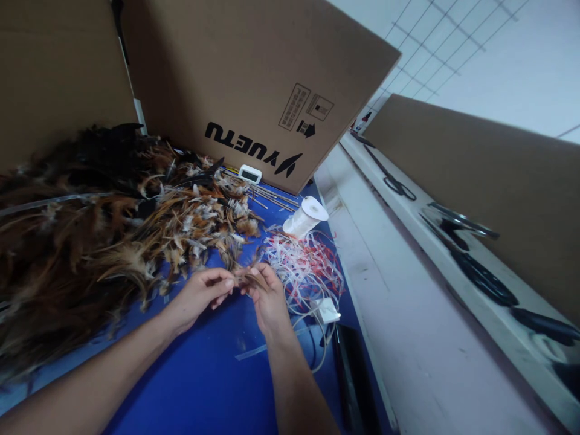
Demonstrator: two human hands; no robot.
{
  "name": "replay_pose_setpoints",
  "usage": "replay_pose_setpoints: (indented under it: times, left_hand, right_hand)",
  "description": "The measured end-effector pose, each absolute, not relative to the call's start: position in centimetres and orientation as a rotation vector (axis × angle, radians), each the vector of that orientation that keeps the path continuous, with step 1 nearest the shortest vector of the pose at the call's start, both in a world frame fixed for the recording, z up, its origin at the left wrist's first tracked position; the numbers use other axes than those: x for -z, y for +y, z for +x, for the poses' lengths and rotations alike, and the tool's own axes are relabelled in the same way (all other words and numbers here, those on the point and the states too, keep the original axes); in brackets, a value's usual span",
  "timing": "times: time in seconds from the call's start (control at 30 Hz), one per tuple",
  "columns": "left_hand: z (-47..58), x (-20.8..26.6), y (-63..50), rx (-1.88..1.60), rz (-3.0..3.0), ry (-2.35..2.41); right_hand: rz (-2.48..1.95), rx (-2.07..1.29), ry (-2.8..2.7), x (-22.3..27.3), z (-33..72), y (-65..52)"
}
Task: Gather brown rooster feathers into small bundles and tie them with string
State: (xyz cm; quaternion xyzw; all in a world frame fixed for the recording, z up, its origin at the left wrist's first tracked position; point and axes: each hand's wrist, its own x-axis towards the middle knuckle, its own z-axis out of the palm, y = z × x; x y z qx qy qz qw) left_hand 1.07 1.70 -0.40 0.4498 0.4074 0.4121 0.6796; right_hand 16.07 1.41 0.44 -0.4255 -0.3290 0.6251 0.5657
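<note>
Over the blue table (194, 374) my two hands meet in front of a large heap of brown, black and tan feathers (136, 241). My right hand (267, 296) is closed around a few small brown feathers (256, 279). Close beside it, my left hand (206, 293) pinches thumb against fingers at the feathers' near end. What lies between those left fingertips is too small to make out clearly. Just right of my right hand is a tangle of white and red strips (308, 266).
A white spool (306, 217) stands behind the strips, near thin sticks (276, 196) and a small digital display (250, 174). A white adapter (327, 310) with a cable lies at right. Cardboard boxes (244, 78) wall the back. Scissors (399, 186) rest on the ledge.
</note>
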Motion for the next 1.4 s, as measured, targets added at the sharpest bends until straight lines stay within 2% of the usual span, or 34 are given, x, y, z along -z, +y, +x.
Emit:
replay_pose_setpoints:
  times: [0.37,1.4]
  left_hand:
    - [1.0,0.6,1.5,-0.8,1.104,0.908]
    - [1.0,-0.1,1.6,-0.835,1.048,0.945]
  right_hand:
    - [-0.959,-1.409,-0.95,-0.2,16.3,1.0]
    - [-1.083,-1.389,-1.078,-1.1,16.4,0.9]
